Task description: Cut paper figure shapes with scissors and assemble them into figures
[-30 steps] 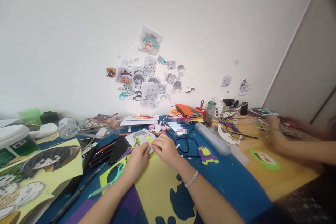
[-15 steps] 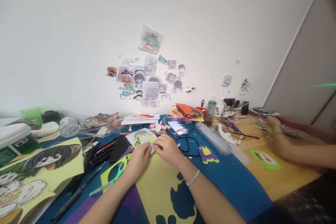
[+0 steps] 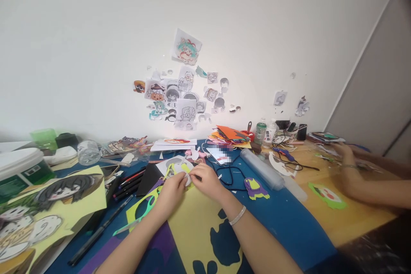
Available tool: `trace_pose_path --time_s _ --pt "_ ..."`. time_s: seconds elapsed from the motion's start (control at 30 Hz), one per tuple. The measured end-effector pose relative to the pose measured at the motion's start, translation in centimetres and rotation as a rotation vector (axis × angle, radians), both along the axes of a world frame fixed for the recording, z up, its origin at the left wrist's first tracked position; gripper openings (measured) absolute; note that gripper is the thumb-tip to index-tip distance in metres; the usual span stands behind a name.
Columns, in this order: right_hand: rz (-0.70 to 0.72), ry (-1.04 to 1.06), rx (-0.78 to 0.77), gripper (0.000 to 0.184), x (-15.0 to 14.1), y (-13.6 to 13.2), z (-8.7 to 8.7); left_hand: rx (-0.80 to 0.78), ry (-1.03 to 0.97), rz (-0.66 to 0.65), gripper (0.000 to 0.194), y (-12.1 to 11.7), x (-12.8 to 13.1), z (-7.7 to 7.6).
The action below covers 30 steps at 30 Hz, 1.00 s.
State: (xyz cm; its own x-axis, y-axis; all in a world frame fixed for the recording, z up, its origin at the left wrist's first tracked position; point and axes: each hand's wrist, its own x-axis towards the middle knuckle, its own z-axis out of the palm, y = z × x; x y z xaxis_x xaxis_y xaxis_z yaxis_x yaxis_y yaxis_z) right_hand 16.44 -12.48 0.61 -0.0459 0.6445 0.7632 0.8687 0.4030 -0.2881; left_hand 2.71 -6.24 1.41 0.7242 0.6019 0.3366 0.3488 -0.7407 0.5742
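My left hand (image 3: pixel 173 187) is closed in a pinch on a small white paper piece (image 3: pixel 188 178). Beside it, my right hand (image 3: pixel 207 181) has its fingertips pressed together near the same piece; whatever they grip is hidden. Both hands are above the top end of a yellow sheet (image 3: pixel 189 218) with shapes cut out of it. Just behind them lie bright yellow paper cut-outs (image 3: pixel 171 170) on a white and grey sheet. Green-handled scissors (image 3: pixel 148 209) rest beside my left forearm.
Pens (image 3: pixel 130 184) and a drawing sheet (image 3: pixel 70 205) lie to the left. A purple and yellow cut-out (image 3: pixel 256 188), a clear plastic roll (image 3: pixel 261 169) and a black cord (image 3: pixel 229 175) are on the right. Another person's arm (image 3: pixel 359 184) reaches over the wooden table (image 3: pixel 353 218).
My fingers have shifted only slightly around the white piece. The whole view has moved a little to the right. The other person's hand has moved slightly over the wooden table.
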Motion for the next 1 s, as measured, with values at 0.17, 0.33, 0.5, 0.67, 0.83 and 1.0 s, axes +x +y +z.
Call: trace_pose_path --time_s 0.17,0.33,0.5,0.67,0.83,1.0 --pt "0.008 0.019 -0.023 0.014 0.14 -0.05 -0.02 0.031 0.003 -0.002 0.023 0.14 0.06 -0.07" --pt "0.010 -0.001 -0.038 0.015 0.19 -0.04 -0.12 0.057 0.005 0.003 0.023 0.23 0.17 -0.30" --pt "-0.018 -0.018 -0.007 0.016 -0.08 0.14 -0.19 0.073 0.008 0.000 0.022 0.40 0.17 -0.41" --pt "-0.041 -0.013 -0.001 0.016 -0.35 0.15 -0.24 0.079 0.013 0.000 0.022 0.12 0.04 -0.31" --pt "-0.042 0.063 -0.053 0.016 -0.26 0.22 -0.47 0.074 0.017 -0.002 0.023 -0.20 0.01 -0.06" --pt "-0.044 0.121 -0.063 0.016 0.07 0.39 -0.67 0.053 0.011 0.004 0.023 0.00 0.09 0.23"
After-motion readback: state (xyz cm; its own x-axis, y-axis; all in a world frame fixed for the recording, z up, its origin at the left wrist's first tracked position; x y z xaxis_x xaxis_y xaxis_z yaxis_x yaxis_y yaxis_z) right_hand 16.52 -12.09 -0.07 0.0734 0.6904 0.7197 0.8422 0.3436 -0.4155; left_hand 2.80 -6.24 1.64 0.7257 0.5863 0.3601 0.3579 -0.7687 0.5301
